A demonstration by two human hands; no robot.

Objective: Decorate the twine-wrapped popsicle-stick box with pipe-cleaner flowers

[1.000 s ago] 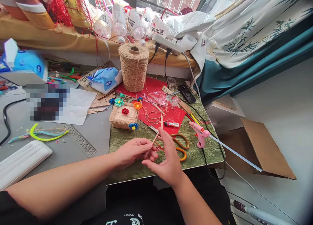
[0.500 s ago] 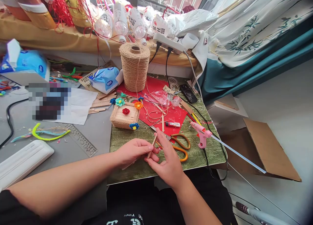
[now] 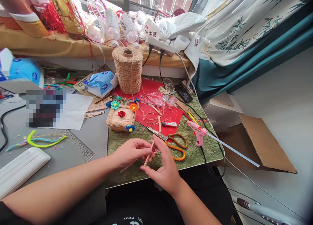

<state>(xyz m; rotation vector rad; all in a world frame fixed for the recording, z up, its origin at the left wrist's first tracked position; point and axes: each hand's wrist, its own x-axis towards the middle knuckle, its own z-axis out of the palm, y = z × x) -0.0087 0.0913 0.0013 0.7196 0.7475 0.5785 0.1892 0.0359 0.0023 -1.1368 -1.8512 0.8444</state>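
My left hand (image 3: 130, 152) and my right hand (image 3: 164, 164) meet over the near edge of the green mat (image 3: 195, 153). Together they pinch a thin wooden stick (image 3: 148, 154), which stands tilted between the fingertips. Orange-handled scissors (image 3: 171, 142) lie just beyond my right hand. A small twine-wrapped box (image 3: 119, 120) with little coloured flowers sits further back on the mat. A pink glue gun (image 3: 198, 133) with a long clear glue stick rests to the right.
A big spool of jute twine (image 3: 127, 69) stands at the back on a red sheet (image 3: 171, 116). Tissue packs (image 3: 100, 83), flat wooden sticks (image 3: 96, 107), a clear ruler (image 3: 77, 145) and a white pad (image 3: 21, 168) lie left. A power strip (image 3: 160, 46) and bottles line the sill. Cardboard (image 3: 264, 143) lies on the floor, right.
Both hands drew slightly nearer to me with the stick, which now stands steeper between the fingers. The view shifted a little to the right.
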